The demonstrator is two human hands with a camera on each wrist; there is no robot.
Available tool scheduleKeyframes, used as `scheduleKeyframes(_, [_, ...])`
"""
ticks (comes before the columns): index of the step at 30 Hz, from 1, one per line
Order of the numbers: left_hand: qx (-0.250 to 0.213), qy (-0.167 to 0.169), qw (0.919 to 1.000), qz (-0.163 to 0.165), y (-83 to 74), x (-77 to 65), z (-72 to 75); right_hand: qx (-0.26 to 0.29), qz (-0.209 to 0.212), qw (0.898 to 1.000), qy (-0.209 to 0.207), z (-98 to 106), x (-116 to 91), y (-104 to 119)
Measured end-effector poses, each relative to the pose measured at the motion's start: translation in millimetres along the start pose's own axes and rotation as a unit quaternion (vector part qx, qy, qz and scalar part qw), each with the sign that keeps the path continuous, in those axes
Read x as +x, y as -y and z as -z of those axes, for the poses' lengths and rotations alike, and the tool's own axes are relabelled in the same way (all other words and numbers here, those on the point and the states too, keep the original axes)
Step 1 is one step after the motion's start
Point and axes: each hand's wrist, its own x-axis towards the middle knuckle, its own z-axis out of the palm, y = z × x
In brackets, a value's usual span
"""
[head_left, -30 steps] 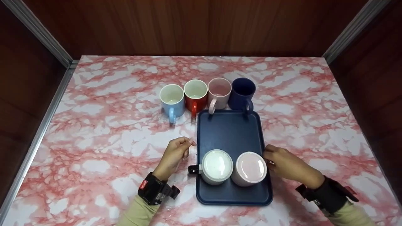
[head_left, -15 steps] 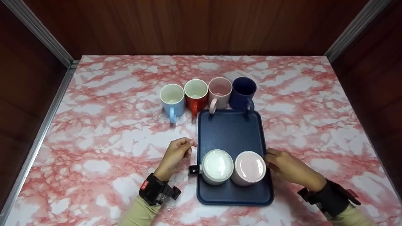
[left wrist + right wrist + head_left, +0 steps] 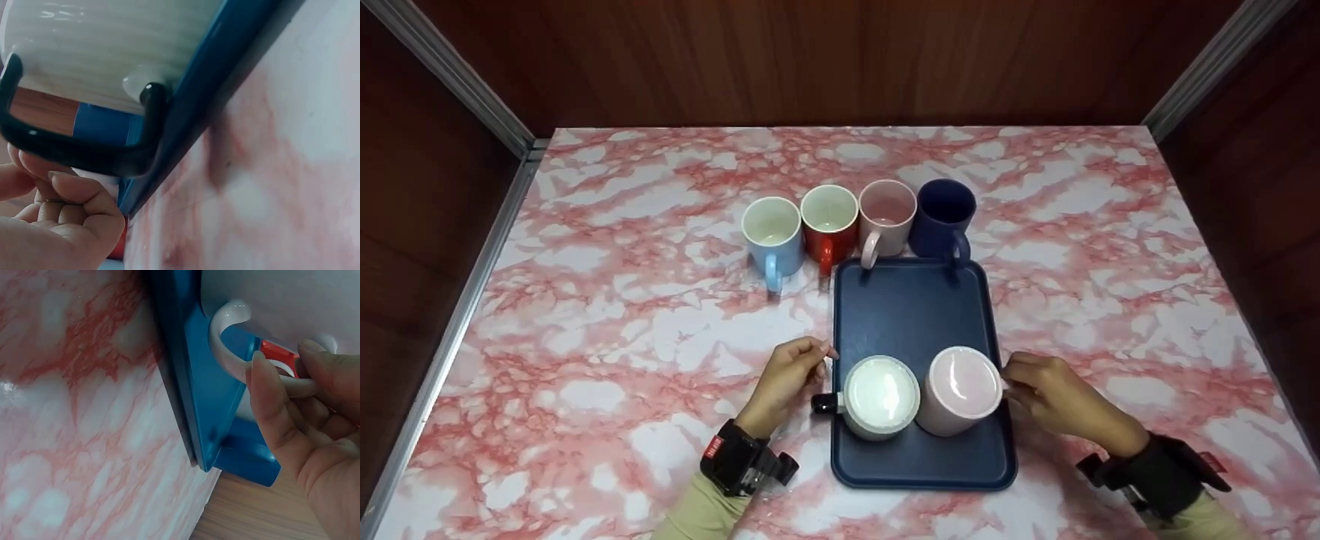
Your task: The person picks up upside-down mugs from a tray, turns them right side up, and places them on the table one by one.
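Note:
My right hand (image 3: 1054, 394) pinches the handle (image 3: 228, 354) of an upside-down pink mug (image 3: 962, 390) at the right side of the dark blue tray (image 3: 915, 307). That mug leans, its base tipped away from me. To its left, a white mug (image 3: 880, 396) stands upside down on the tray, its black handle (image 3: 84, 153) pointing left past the rim. Beside the tray's left edge is my left hand (image 3: 789, 375), fingers loosely curled, holding nothing. In the left wrist view its fingertips (image 3: 67, 183) lie close to the black handle.
Beyond the tray several upright mugs form a row: light blue (image 3: 774, 244), red (image 3: 831, 238), pink (image 3: 888, 225) and navy (image 3: 943, 225). The handles of the upright pink and navy mugs overlap the tray's far rim in the head view. A red-and-white marbled table (image 3: 622, 315) lies beneath.
The upside-down pink mug has tipped and shifted slightly away and to the right, with my right hand at its handle. My left hand has moved slightly right and nearer me.

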Motion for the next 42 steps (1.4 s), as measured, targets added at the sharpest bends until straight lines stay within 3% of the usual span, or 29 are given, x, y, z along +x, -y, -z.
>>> scheduleKeyframes(11, [-0.033,0.0,0.9993,0.018,1.6,2.5,-5.5,0.025,-0.016,0.999,-0.028,-5,-7,-8])
scheduleKeyframes(16, [-0.011,-0.001,0.9999,0.001,-1.5,2.9,-3.4,0.057,-0.054,0.996,-0.041,-4,-10,-7])
scheduleKeyframes(21, [0.002,-0.003,1.0,-0.006,-5.0,1.8,-1.4,0.099,-0.081,0.99,-0.056,7,-2,9])
scheduleKeyframes(26, [0.003,-0.003,0.9999,-0.013,-5.6,0.3,0.2,0.141,-0.101,0.983,-0.062,18,9,24])
scheduleKeyframes(35, [0.015,-0.007,0.9997,-0.02,-5.7,-2.5,1.7,0.212,-0.137,0.966,-0.06,10,-12,2])
scheduleKeyframes(42, [0.023,-0.006,0.9994,-0.026,-7.5,-4.0,1.5,0.277,-0.153,0.946,-0.067,12,-12,7])
